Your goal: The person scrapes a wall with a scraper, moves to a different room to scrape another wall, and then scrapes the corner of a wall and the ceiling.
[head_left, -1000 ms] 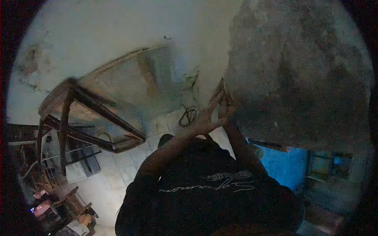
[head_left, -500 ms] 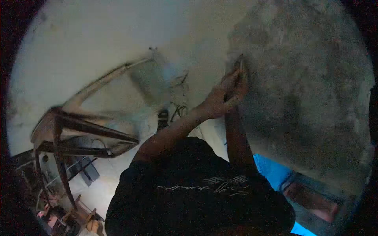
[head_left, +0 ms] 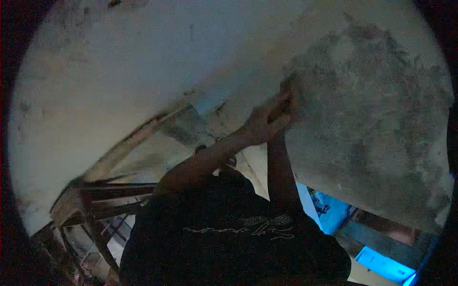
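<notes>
My left hand (head_left: 260, 125) and my right hand (head_left: 290, 110) are close together in front of the wall, both arms stretched forward. Fingers on both look curled inward, though dim light and blur hide their detail. A small dark thing (head_left: 289, 82) projects above the fingertips; its kind is not clear. Just behind the hands is the left edge of a rough grey patch (head_left: 367, 119), which covers the wall's right side.
Pale, stained wall (head_left: 119, 71) fills the upper left. At lower left stands a dark wooden frame with legs (head_left: 88, 209). Lower right shows a blue surface (head_left: 336, 214), a brownish rectangular thing (head_left: 391, 226) and a bright blue panel (head_left: 386, 266).
My view has tilted upward, so the wooden frame sits lower and more wall shows. Both hands stay together near the grey patch's edge, while more of the bright blue panel has appeared.
</notes>
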A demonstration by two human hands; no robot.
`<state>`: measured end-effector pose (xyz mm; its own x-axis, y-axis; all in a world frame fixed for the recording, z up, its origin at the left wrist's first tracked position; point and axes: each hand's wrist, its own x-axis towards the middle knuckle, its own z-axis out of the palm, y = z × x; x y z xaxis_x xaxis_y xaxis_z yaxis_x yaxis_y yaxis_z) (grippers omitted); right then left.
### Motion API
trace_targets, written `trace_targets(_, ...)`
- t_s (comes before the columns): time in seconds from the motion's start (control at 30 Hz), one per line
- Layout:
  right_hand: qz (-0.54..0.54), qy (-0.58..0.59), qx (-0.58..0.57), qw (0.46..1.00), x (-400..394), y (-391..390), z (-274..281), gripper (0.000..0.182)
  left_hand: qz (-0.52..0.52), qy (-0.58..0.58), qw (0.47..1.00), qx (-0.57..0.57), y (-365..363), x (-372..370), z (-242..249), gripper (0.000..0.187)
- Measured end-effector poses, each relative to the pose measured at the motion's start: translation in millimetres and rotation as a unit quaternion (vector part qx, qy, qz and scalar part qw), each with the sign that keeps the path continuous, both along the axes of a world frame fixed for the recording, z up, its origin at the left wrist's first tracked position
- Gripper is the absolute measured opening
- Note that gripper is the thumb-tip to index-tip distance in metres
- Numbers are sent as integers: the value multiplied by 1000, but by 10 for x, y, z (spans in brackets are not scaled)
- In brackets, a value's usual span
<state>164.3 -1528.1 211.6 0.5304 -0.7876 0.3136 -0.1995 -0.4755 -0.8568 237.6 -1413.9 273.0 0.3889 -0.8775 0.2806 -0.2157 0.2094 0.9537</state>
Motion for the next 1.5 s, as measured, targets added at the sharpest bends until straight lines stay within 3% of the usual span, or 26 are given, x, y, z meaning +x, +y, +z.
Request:
trace_targets(0.07,-3,-18,7,1000,-77,97,66,42,-51,94,990,-93,116,-72,83,58)
trace_targets(0.2,-22,-37,1,999,-55,275,111,42,-95,78,992,28,129,-92,-207,56)
trace_targets(0.23,-27,-33,1,999,1,301,35,42,-106,132,986,2,87,80,-432,56)
trace_targets(0.33,-41,-40,-15,998,-224,547,87,43,-141,263,954,-14,147,67,-214,56)
trace_targets(0.43,-39,-1,-26,999,-558,901,58,43,-134,235,958,91,173,-258,-1104,63)
trace_targets(0.47,-35,18,-28,999,-682,1023,49,43,-139,229,952,148,255,-365,-1143,66)
trace_targets(0.5,-32,67,-63,995,-799,1111,81,46,-156,323,914,188,320,-460,-1002,67)
trace_targets(0.57,-32,89,0,996,-1026,1233,16,52,-205,405,870,194,531,-577,-662,65)
trace_targets(0.6,-17,143,-37,989,-1125,1284,183,53,-241,398,871,156,615,-600,-599,63)
trace_targets(0.63,1,199,-72,977,-1229,1365,416,54,-252,380,877,149,639,-663,-788,63)
trace_targets(0.7,21,226,-48,973,-1214,1298,642,53,-258,564,778,104,507,-588,-1286,69)
trace_targets(0.73,48,263,-17,964,-1110,1228,662,53,-264,552,785,97,448,-406,-1284,69)
trace_targets(0.8,64,282,-19,957,-1190,1127,389,50,-305,205,922,119,533,-322,-1176,76)
trace_targets(0.93,83,365,-9,927,-1104,1219,422,47,-298,274,896,184,406,-90,-1495,86)
trace_targets(1.03,92,437,-51,893,-923,1289,572,44,-278,335,872,222,452,46,-1428,92)
trace_targets(1.13,130,345,-85,926,-861,1212,240,39,-271,377,877,125,694,59,-1040,98)
trace_targets(1.2,129,349,-103,922,-795,1255,337,37,-224,267,924,156,707,33,-879,98)
trace_targets(1.23,118,354,-122,920,-751,1247,474,36,-216,266,927,149,657,45,-934,98)
trace_targets(1.3,134,334,-132,924,-775,1142,30,36,-115,50,986,113,584,87,-1197,98)
trace_targets(1.33,142,315,-135,929,-774,1032,-205,36,-105,49,988,104,577,131,-1240,98)
trace_targets(1.37,149,315,-143,926,-700,1083,32,36,-97,28,984,148,639,145,-1210,96)
trace_targets(1.43,138,498,-102,850,-532,1231,459,33,-82,10,979,185,666,240,-1259,94)
trace_targets(1.47,144,499,-109,848,-508,1246,423,33,-135,169,955,203,626,343,-1455,92)
trace_targets(1.5,143,458,-180,858,-481,1246,349,31,-161,247,934,203,516,433,-1775,91)
